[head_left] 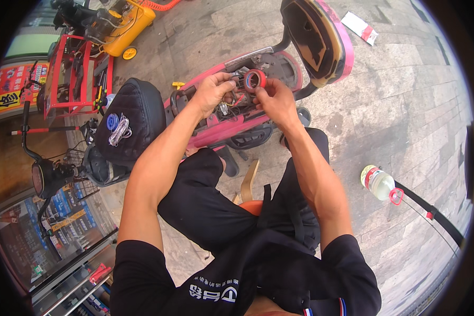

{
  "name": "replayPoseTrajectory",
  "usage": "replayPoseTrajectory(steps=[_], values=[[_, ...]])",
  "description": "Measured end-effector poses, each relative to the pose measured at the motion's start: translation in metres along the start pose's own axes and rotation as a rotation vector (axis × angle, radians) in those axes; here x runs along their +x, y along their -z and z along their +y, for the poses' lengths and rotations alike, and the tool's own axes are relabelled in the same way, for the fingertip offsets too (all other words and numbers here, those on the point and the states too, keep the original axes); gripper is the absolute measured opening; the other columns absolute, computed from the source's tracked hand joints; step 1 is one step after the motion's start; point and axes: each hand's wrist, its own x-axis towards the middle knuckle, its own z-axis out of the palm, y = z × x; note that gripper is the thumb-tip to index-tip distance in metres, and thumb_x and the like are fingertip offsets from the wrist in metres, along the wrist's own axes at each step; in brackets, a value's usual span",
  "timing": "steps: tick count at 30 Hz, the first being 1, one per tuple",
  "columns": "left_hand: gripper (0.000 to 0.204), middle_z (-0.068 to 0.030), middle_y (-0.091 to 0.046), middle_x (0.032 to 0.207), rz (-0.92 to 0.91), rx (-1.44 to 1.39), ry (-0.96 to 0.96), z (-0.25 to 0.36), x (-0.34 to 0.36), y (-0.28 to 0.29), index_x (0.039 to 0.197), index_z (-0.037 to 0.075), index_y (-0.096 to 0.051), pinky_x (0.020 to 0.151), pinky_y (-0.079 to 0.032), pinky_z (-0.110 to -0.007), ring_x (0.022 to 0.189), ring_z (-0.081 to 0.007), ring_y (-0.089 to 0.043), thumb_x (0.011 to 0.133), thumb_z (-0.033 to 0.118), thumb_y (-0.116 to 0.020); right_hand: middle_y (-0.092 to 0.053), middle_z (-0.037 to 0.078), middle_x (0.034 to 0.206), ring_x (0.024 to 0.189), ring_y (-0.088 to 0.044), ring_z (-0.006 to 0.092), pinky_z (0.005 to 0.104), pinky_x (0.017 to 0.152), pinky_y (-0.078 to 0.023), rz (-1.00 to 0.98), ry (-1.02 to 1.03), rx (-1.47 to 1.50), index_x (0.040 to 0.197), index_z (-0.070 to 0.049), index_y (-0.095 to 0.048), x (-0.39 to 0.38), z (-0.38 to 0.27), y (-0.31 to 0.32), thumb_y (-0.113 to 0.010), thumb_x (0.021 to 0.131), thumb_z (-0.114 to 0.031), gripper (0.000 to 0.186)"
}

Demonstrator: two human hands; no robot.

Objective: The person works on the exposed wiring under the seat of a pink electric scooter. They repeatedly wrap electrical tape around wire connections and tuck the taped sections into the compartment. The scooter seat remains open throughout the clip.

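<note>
A red roll of tape [247, 81] is held upright between the thumb and fingers of my right hand [277, 103]. To its left, my left hand [212, 94] has thumb and forefinger pinched together; what lies between them is too small to make out. Both hands are over the open body of a pink scooter [208, 138]. Loose wires and connectors [225, 109] show below and between the hands, partly covered by them.
Left of the scooter, a black seat [137, 100] bears a blue roll [112, 122] and a coiled pale cord [120, 131]. A padded backrest [329, 63] rises at the far right end. A bottle [378, 183] lies at right. Beyond are a red rack [63, 95] and a yellow compressor [129, 29].
</note>
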Motion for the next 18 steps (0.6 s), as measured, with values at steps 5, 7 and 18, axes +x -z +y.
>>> replayPoseTrajectory(steps=[5, 7, 18], values=[[0.023, -0.0050, -0.066, 0.085, 0.048, 0.046, 0.030, 0.007, -0.004, -0.006, 0.109, 0.002, -0.062, 0.063, -0.051, -0.026, 0.074, -0.0125, -0.064, 0.096, 0.020, -0.058, -0.066, 0.011, 0.092, 0.070, -0.065, 0.0142, 0.0260, 0.057, -0.055, 0.067, -0.081, 0.253, 0.125, 0.005, -0.044, -0.012, 0.001, -0.020, -0.060, 0.090, -0.009, 0.041], [0.022, -0.0025, -0.065, 0.084, 0.062, 0.150, 0.031, 0.010, -0.006, -0.009, 0.108, 0.003, -0.063, 0.065, -0.049, -0.025, 0.074, -0.0107, -0.063, 0.097, 0.022, -0.057, -0.064, 0.011, 0.089, 0.067, -0.064, 0.0142, 0.0262, 0.054, -0.053, 0.121, -0.051, 0.319, 0.129, 0.005, -0.039, -0.016, 0.001, -0.025, -0.060, 0.087, -0.006, 0.048], [0.026, -0.0024, -0.067, 0.088, 0.108, 0.262, -0.043, 0.012, -0.005, -0.015, 0.113, 0.001, -0.065, 0.065, -0.048, -0.025, 0.073, -0.0088, -0.059, 0.096, 0.019, -0.059, -0.066, 0.011, 0.084, 0.066, -0.063, 0.0130, 0.0248, 0.054, -0.052, 0.122, -0.079, 0.294, 0.117, 0.007, -0.042, -0.021, -0.005, -0.025, -0.077, 0.081, -0.015, 0.054]])
